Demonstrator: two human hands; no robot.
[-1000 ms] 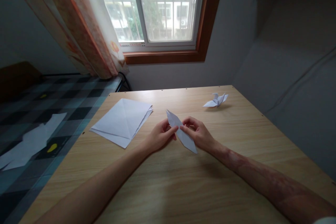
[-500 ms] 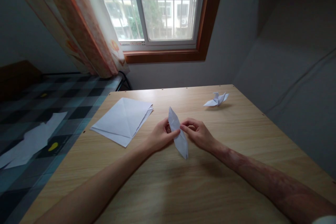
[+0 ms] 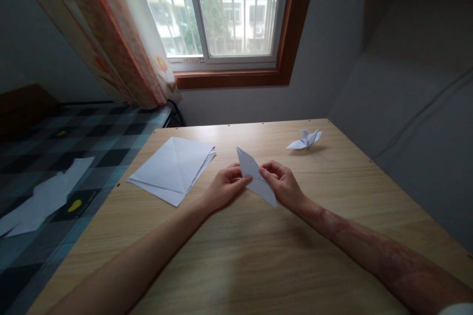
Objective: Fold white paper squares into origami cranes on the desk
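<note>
Between my two hands is a folded piece of white paper [image 3: 254, 172], a slim diamond with pointed ends, held above the table. My left hand [image 3: 228, 184] pinches its left edge, thumb on the near face and the other fingers behind. On the opposite edge, my right hand [image 3: 283, 182] grips it between thumb and fingertips. One point of the paper aims up and away, the other down to the right. A finished paper crane [image 3: 305, 140] stands on the table beyond my right hand.
Several square white sheets [image 3: 173, 167] with creases lie stacked on the wooden table [image 3: 236, 266], left of my hands. Loose paper pieces [image 3: 51, 199] rest on the checked bed cover [image 3: 121, 128]. A window [image 3: 236, 10] and curtain [image 3: 125, 34] are behind the table.
The folded paper has turned and looks wider, its lower point swinging right and up. My right hand has shifted slightly right with it. Stack and crane stay put.
</note>
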